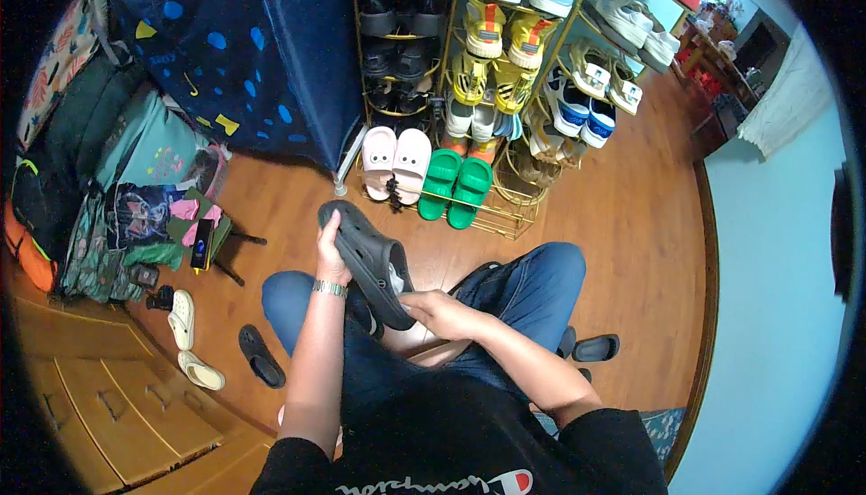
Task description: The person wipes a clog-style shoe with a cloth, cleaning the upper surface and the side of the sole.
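Clog (363, 259), dark grey, lay toe to eleven o'clock and heel to five as I watched remotely, at three from the left hand (332, 259), whose grip clasped its toe side, and ten from the right hand (444, 314), pinching its heel rim.

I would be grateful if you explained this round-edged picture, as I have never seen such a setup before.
There is no machine arm, only a person's bare hands. A wide fisheye camera on the head looks down, so edges bend. The left hand holds a dark grey clog near its toe; the right hand touches its heel end. On the brown wooden floor lie cream clogs, among other footwear. Ahead, a gold wire rack holds shoes, with pale pink slippers and green slippers at the bottom.
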{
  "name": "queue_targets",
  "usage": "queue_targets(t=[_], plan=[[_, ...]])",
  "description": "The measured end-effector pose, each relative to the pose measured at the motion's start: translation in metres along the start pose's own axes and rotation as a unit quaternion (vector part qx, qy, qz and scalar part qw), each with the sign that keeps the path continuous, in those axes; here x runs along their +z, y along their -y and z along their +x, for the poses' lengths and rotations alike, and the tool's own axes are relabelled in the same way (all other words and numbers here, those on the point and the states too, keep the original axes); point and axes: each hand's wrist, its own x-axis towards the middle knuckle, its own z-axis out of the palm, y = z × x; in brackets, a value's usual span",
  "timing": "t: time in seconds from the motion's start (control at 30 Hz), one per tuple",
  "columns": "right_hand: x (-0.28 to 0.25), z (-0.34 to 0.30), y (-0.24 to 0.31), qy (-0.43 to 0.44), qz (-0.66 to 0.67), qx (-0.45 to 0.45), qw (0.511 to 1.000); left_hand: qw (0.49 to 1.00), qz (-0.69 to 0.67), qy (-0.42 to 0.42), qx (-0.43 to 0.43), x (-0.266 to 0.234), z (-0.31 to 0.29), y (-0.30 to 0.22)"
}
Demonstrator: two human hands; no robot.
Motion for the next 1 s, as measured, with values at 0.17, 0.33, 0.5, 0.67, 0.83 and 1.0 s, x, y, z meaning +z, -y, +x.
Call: queue_targets(t=[0.17,0.33,0.5,0.67,0.83,1.0], plan=[[-0.032,-0.04,-0.015,-0.125,0.137,0.011,0.983,0.998,0.019,-0.043,0.04,0.012,0.0,0.008],[-0.045,-0.034,-0.046,-0.329,0.445,0.094,0.828,0.985,0.087,-0.062,0.135,0.006,-0.008,0.009],[-0.035,-0.035,-0.081,-0.286,0.401,0.146,0.858,0.904,0.3,0.009,0.306,0.037,-0.019,0.039],[-0.034,-0.014,-0.076,-0.144,0.424,0.06,0.892,0.864,0.37,0.041,0.339,0.063,-0.051,0.022],[-0.049,0.022,-0.075,-0.114,0.366,0.08,0.92,0.862,0.385,-0.032,0.33,0.058,-0.055,-0.009],[-0.046,0.072,-0.082,-0.193,0.372,0.096,0.903,0.821,0.299,-0.102,0.475,0.005,-0.107,-0.081]])
